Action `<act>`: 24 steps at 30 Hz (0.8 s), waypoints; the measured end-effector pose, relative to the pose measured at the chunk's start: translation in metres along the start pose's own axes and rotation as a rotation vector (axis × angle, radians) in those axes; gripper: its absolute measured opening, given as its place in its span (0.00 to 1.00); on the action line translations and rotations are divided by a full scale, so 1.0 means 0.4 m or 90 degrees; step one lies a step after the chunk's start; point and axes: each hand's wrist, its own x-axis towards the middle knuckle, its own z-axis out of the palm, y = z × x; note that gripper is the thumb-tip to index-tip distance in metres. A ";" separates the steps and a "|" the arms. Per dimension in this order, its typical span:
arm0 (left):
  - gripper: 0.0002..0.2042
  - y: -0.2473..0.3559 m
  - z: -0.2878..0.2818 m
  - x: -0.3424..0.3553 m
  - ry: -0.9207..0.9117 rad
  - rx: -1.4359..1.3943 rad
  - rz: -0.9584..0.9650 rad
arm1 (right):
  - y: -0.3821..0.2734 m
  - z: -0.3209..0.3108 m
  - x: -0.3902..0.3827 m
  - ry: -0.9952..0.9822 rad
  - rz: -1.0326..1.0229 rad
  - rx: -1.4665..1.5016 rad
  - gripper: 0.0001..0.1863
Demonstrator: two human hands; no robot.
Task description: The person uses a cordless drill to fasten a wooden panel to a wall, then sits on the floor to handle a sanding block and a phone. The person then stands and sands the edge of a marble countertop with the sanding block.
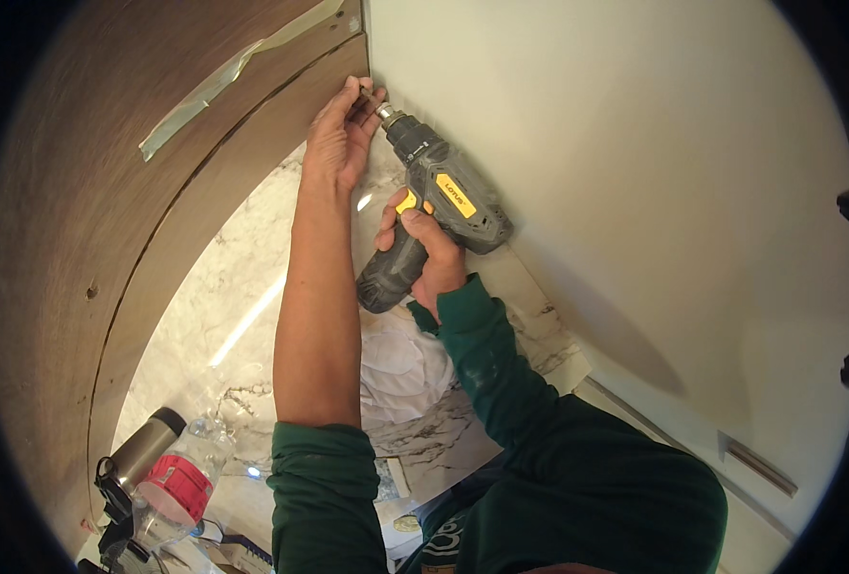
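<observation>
A black and grey cordless drill with yellow parts points up and to the left, toward the corner where the wood panel meets the white wall. My right hand is wrapped around its grip, fingers by the yellow trigger. At the end of the bit, the thumb and fingertips of my left hand pinch together close to the panel's edge. Whatever sits between those fingertips is too small to make out. Below the drill a crumpled white cloth lies on the marble-patterned surface.
On the left rises a curved brown wood panel with a loose strip of tape. A white wall stands close on the right. At lower left are a steel tumbler, a clear plastic bottle with a red label and black items.
</observation>
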 end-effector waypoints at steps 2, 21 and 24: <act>0.13 -0.002 -0.004 0.004 0.004 0.014 0.003 | 0.000 0.000 0.000 0.005 0.003 -0.012 0.12; 0.16 0.006 0.001 -0.012 -0.026 0.033 0.004 | 0.027 0.028 0.001 -0.002 0.025 0.031 0.11; 0.17 0.045 -0.001 -0.081 0.079 0.233 0.002 | 0.024 0.019 0.005 -0.036 0.009 0.048 0.10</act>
